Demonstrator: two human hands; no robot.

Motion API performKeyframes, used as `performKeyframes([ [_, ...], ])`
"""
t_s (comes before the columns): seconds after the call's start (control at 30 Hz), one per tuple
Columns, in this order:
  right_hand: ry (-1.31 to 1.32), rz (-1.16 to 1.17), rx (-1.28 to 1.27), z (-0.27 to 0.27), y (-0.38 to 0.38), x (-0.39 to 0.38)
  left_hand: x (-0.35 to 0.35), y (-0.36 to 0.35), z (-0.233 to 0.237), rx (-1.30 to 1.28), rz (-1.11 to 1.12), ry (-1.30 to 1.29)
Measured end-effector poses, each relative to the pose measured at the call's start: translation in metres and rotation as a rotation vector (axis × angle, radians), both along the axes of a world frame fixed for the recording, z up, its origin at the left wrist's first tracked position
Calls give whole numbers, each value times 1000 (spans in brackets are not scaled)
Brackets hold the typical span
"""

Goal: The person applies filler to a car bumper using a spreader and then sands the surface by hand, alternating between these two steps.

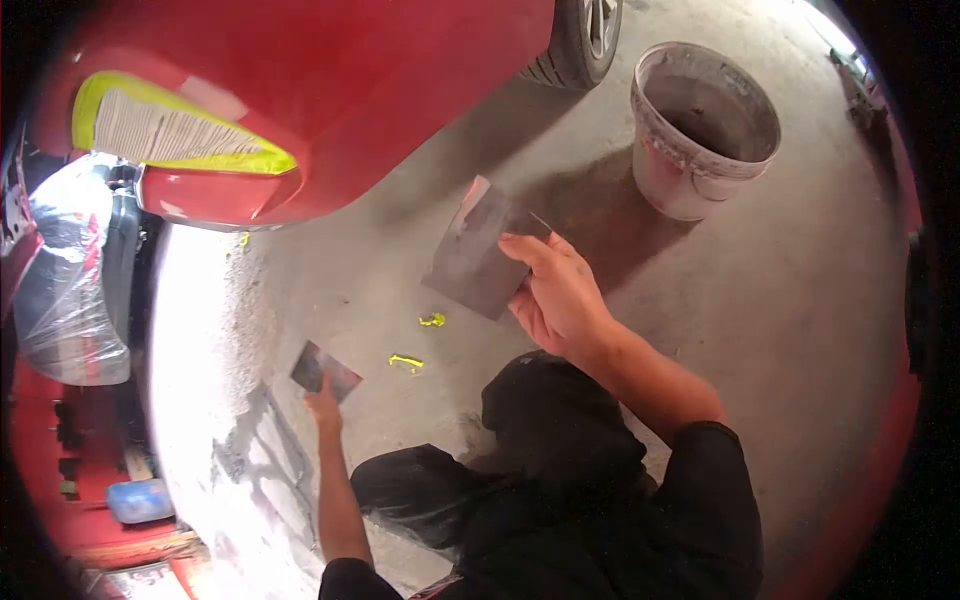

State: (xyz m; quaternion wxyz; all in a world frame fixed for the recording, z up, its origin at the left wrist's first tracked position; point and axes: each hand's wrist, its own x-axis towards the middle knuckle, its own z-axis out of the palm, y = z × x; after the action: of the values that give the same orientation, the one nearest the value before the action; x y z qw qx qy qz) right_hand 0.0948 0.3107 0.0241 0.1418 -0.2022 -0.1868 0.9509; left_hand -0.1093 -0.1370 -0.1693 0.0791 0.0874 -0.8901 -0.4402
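In the head view, the right hand pinches a big plate by its edge at frame centre; the left hand, lower left, is closed on a small spreader. Such a thin hold may let the plate slip and hit the car at the upper left.

Grey, dusty concrete floor under and all around your hands. Above your right hand: red car body, with a paper patch edged in yellow tape. A wheel sits farther up. Up and right of that hand: soiled white bucket, shadow falling toward it. Between your hands: yellow scraps on the floor. Left of your left hand: hard strip of glare, then clear plastic sheeting.
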Motion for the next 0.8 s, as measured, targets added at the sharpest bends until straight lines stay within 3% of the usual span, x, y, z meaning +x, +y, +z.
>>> performKeyframes([
  [0.07, 92, -39, -67, -25, 5, -10, 15, -5, -3, -241, -63, -27],
  [0.13, 111, -56, -164, -30, 8, -19, 24, -13, 1, -322, -111, -91],
  [0.23, 99, -83, -241, -27, 10, -31, 24, -28, -2, -200, -194, -129],
  [0.37, 69, -35, -266, -17, 13, -44, 24, -35, -5, -278, -223, -186],
  [0.53, 104, 13, -251, -18, 11, -64, 33, 8, 19, -403, -221, -246],
  [0.8, 164, -15, -288, -12, 17, -88, 15, -5, -2, -433, -275, -216],
])
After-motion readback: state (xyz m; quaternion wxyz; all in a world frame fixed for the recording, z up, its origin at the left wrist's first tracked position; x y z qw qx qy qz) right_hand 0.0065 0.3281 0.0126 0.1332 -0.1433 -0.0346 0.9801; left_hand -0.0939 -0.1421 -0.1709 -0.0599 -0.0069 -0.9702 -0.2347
